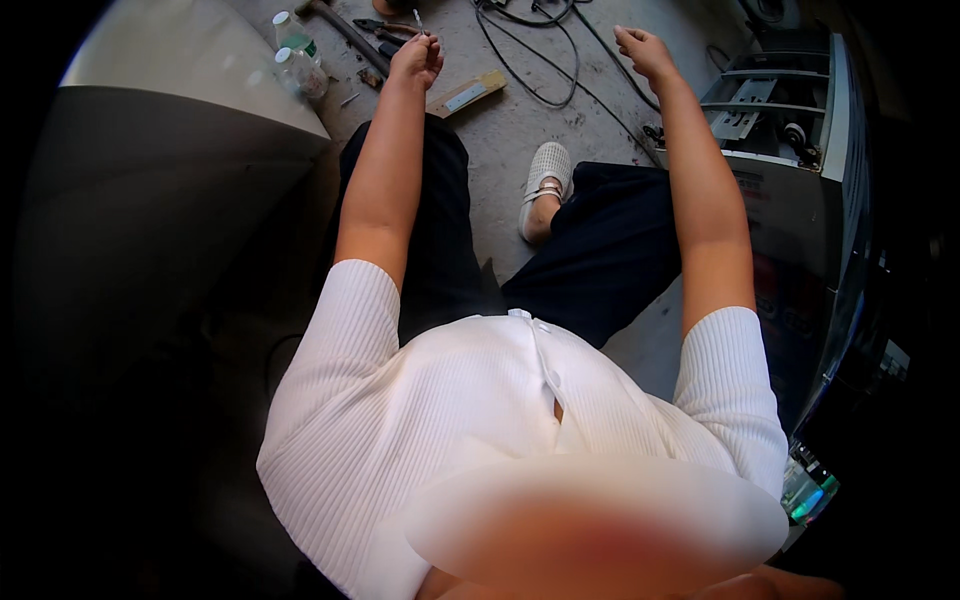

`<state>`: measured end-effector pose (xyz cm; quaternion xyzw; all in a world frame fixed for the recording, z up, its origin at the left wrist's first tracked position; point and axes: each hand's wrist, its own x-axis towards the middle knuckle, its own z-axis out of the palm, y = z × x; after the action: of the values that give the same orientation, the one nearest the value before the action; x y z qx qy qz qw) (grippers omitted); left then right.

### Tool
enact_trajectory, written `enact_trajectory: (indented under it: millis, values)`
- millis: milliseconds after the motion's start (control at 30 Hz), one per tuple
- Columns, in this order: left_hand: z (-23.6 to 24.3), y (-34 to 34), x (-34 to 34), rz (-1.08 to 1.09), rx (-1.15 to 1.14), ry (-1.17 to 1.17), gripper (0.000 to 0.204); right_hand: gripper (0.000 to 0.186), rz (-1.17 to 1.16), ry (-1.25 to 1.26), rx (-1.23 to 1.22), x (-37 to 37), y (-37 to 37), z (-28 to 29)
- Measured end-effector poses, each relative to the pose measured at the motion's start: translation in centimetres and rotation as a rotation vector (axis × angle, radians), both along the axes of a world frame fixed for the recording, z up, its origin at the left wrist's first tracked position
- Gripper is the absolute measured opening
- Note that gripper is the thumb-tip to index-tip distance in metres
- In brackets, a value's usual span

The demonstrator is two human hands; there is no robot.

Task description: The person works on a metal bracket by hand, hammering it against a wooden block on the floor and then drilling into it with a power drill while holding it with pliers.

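Just beyond the left end of the tan, flat, oblong block (487,84), our left hand (417,62) pinches a thin, pale, slender piece (419,20), seemingly a holding step calling next for steadiness, while right of that block our right hand (645,52) curls closed, visibly gripping nothing.

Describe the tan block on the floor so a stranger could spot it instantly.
On the grey floor, find the white shoe, then look up and left toward the person's left hand. Just right of and below that hand lies the tan block. Unlike the nearby darker pliers and hammer, it is bar-shaped with a pale rectangular patch.
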<state>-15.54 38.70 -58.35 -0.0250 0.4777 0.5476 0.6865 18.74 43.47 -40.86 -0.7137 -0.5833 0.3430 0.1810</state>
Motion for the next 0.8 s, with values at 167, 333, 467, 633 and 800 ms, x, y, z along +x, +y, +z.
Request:
enact_trajectory:
  millis: [167, 333, 467, 633, 800]
  values:
    - [0.9, 0.0, 0.9, 0.025, -0.018, 0.04, 0.008, 0.055, -0.267, 0.307, -0.059, -0.2, 0.5, 1.3]
    - [2.4, 0.2, 1.1, -0.022, -0.037, 0.064, 0.017, 0.049, -0.435, 0.464, -0.106, -0.4, 0.9, 1.9]
    - [2.3, -0.2, 2.4, -0.054, -0.01, 0.078, 0.021, 0.041, -0.517, 0.475, -0.116, 1.2, 0.6, 1.2]
    - [2.4, -0.1, 3.8, -0.114, 0.013, 0.1, 0.027, 0.034, -0.536, 0.476, -0.13, 1.9, 0.0, 1.1]
    - [2.7, 0.3, 5.5, -0.158, 0.064, 0.102, 0.021, 0.029, -0.547, 0.488, -0.112, 2.3, -0.8, 1.2]
